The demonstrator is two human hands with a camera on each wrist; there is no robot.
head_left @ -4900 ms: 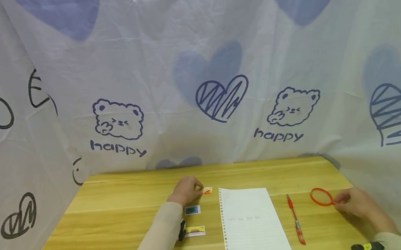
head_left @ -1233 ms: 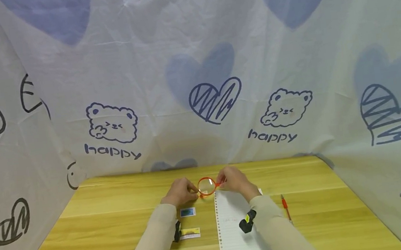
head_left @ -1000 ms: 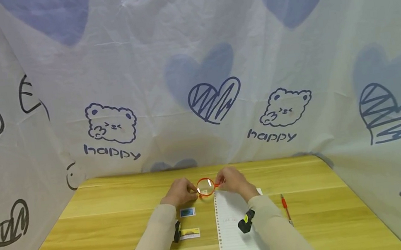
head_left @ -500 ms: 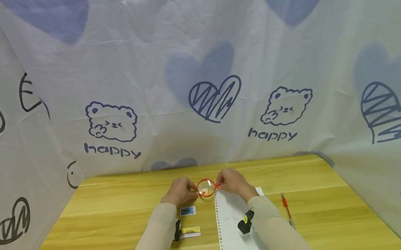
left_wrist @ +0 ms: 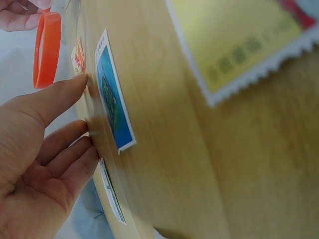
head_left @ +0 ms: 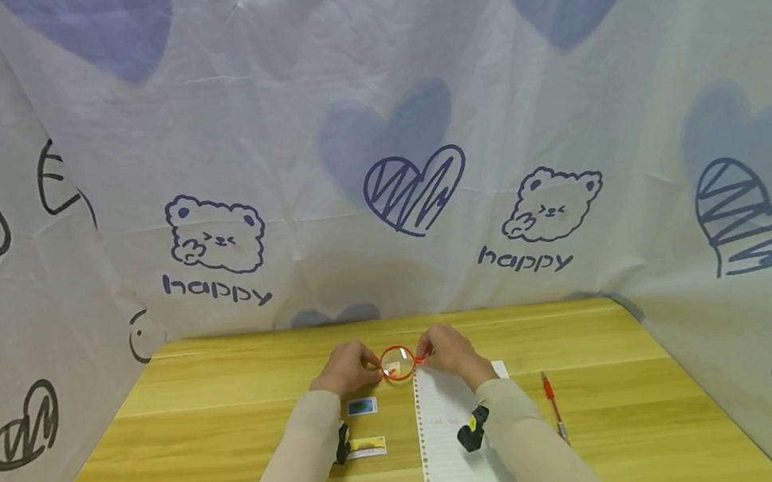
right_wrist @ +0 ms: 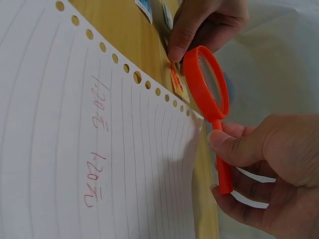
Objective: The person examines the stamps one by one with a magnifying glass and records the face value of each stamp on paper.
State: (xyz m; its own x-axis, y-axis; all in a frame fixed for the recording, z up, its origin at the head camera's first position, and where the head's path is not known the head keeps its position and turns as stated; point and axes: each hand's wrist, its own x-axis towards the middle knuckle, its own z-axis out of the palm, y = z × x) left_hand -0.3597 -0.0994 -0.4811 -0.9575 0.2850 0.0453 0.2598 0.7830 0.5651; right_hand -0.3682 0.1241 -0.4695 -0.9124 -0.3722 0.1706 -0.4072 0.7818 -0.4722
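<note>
My right hand (head_left: 445,350) pinches the handle of a red-orange magnifying glass (right_wrist: 224,174), its round lens above a small postage stamp with a red and yellow picture (right_wrist: 178,82). Across from it, my left hand (head_left: 347,369) rests at that stamp's left edge. The left thumb and index finger come together there, though the index tip is hidden in the wrist views. Nearer me lie a blue postage stamp (head_left: 361,406) and a yellow one (head_left: 368,446). Another pale stamp (left_wrist: 112,191) shows beside the left fingers in the left wrist view.
Under my right forearm lies a lined sheet of paper (head_left: 458,473) with punched holes and red handwriting. A red pen (head_left: 552,405) lies to its right on the wooden table (head_left: 186,442). A printed white cloth (head_left: 326,224) hangs behind the table.
Since the oldest frame my right hand has brought the magnifying glass from the table's right side over the stamp. In the last second both hands have stayed nearly still.
</note>
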